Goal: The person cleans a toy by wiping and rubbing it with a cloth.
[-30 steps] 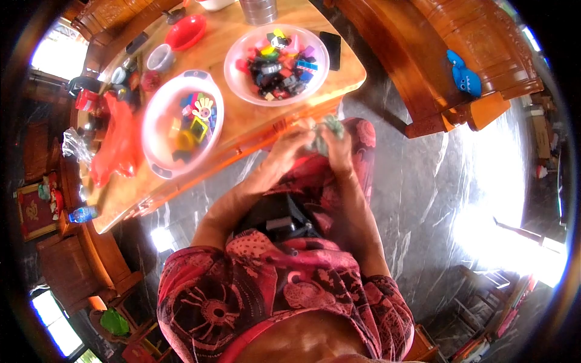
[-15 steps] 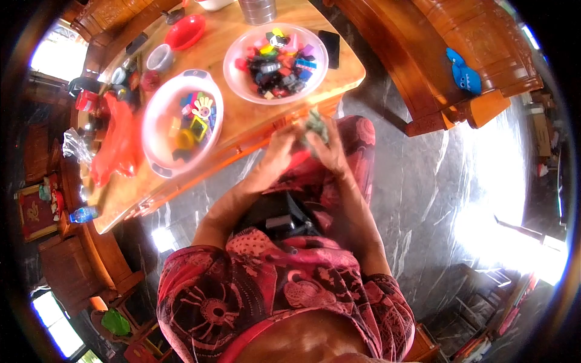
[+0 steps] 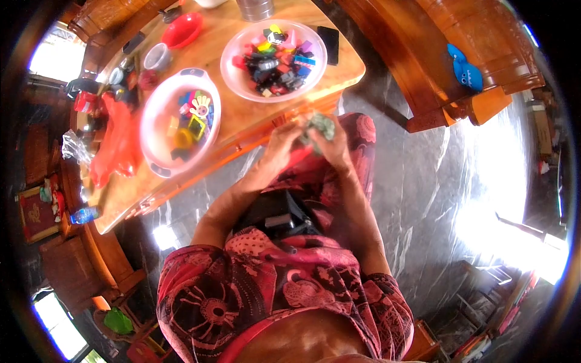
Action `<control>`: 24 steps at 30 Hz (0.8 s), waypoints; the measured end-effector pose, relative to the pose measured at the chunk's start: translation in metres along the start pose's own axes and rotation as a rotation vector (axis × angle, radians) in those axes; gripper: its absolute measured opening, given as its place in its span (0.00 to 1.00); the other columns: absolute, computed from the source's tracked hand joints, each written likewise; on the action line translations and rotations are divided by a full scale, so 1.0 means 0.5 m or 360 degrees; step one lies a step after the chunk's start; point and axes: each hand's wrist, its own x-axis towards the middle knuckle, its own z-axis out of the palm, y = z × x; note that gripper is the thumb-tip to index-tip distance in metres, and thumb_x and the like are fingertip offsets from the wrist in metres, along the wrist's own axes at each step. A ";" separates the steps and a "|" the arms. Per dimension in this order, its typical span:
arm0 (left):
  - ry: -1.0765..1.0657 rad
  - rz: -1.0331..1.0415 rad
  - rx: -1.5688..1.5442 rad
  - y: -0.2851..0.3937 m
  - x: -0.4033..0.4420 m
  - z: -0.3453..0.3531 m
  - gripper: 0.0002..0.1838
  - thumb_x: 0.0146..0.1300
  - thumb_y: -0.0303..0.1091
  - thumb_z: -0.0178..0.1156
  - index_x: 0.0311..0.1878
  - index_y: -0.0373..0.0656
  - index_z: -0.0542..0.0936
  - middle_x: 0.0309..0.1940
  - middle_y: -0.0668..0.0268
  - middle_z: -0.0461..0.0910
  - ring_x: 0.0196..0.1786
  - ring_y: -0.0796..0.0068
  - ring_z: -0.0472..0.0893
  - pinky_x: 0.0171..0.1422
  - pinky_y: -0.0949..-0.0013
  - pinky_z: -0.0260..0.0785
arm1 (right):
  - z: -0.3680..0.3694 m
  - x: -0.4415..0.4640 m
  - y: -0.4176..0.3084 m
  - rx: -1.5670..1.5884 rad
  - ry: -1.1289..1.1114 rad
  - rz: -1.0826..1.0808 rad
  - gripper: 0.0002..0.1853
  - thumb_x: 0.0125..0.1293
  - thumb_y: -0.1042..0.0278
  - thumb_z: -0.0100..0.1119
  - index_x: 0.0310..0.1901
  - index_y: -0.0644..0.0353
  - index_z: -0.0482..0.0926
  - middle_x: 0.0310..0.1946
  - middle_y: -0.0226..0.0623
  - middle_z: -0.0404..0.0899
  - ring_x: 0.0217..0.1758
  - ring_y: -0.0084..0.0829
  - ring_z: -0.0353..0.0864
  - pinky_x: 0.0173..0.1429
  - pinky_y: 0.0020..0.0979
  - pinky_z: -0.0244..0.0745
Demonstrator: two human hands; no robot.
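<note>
A crumpled grey-green cloth (image 3: 322,126) is bunched between my two hands, over my lap and just off the table's front edge. My right hand (image 3: 334,145) has its fingers wrapped round the cloth. Close beside it, my left hand (image 3: 284,138) is closed on the cloth's left side; its fingertips are partly hidden. Beyond the hands stands a round pale basin (image 3: 229,78) of mixed toy pieces. Left of it, an oval white basin (image 3: 151,130) holds a yellow hand-shaped toy (image 3: 200,107) and several blocks.
On the wooden table (image 3: 242,124) are a black phone (image 3: 328,45), a metal can (image 3: 255,9), a red bowl (image 3: 182,30), a small clear bowl (image 3: 157,57), a red plastic bag (image 3: 115,145) and a bottle (image 3: 84,215). A blue toy (image 3: 467,74) lies on the wooden bench (image 3: 417,78).
The cloth has been turned and bunched differently between my hands, which stay close together. The view has shifted slightly; the basins have not visibly moved on the table.
</note>
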 end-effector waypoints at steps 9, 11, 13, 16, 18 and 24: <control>-0.0168 0.0049 0.0190 0.006 -0.005 0.004 0.10 0.54 0.39 0.65 0.33 0.43 0.78 0.27 0.71 0.77 0.28 0.81 0.74 0.32 0.78 0.65 | 0.026 0.010 -0.062 0.0030 0.0437 0.0051 0.18 0.62 0.67 0.57 0.52 0.62 0.70 0.37 0.34 0.77 0.39 0.22 0.75 0.44 0.24 0.72; -0.0153 0.0019 0.0128 0.011 -0.009 0.007 0.10 0.54 0.38 0.65 0.34 0.42 0.78 0.27 0.71 0.78 0.28 0.81 0.74 0.32 0.77 0.65 | 0.022 0.008 -0.055 0.0243 0.0454 -0.0102 0.19 0.63 0.66 0.56 0.54 0.62 0.69 0.39 0.35 0.75 0.41 0.23 0.75 0.46 0.24 0.71; -0.0122 0.0008 -0.0055 0.017 -0.014 0.012 0.12 0.53 0.36 0.65 0.38 0.39 0.79 0.28 0.69 0.78 0.28 0.78 0.75 0.33 0.76 0.66 | -0.001 0.005 -0.016 0.0132 0.0077 0.0049 0.20 0.64 0.67 0.54 0.56 0.62 0.66 0.42 0.36 0.73 0.44 0.25 0.74 0.47 0.26 0.70; -0.0219 0.0054 -0.0224 0.002 -0.008 -0.003 0.14 0.54 0.36 0.64 0.40 0.37 0.79 0.30 0.66 0.79 0.31 0.75 0.77 0.35 0.73 0.68 | -0.004 -0.002 -0.004 -0.0033 -0.0008 -0.0128 0.20 0.64 0.67 0.54 0.56 0.61 0.66 0.41 0.35 0.74 0.43 0.24 0.73 0.47 0.26 0.70; -0.0212 0.0037 -0.0259 -0.006 -0.002 -0.015 0.14 0.55 0.36 0.64 0.40 0.36 0.79 0.31 0.66 0.79 0.32 0.74 0.77 0.36 0.71 0.69 | 0.002 -0.010 -0.045 0.0016 -0.0055 -0.0086 0.22 0.63 0.67 0.54 0.58 0.61 0.64 0.41 0.36 0.74 0.41 0.24 0.73 0.46 0.26 0.70; -0.0229 0.0029 -0.0430 0.001 -0.002 -0.018 0.14 0.56 0.33 0.62 0.43 0.35 0.78 0.35 0.63 0.79 0.36 0.72 0.77 0.37 0.69 0.70 | 0.005 -0.012 -0.065 0.0274 -0.0247 0.0007 0.26 0.61 0.72 0.56 0.60 0.61 0.60 0.39 0.34 0.75 0.36 0.21 0.74 0.40 0.24 0.72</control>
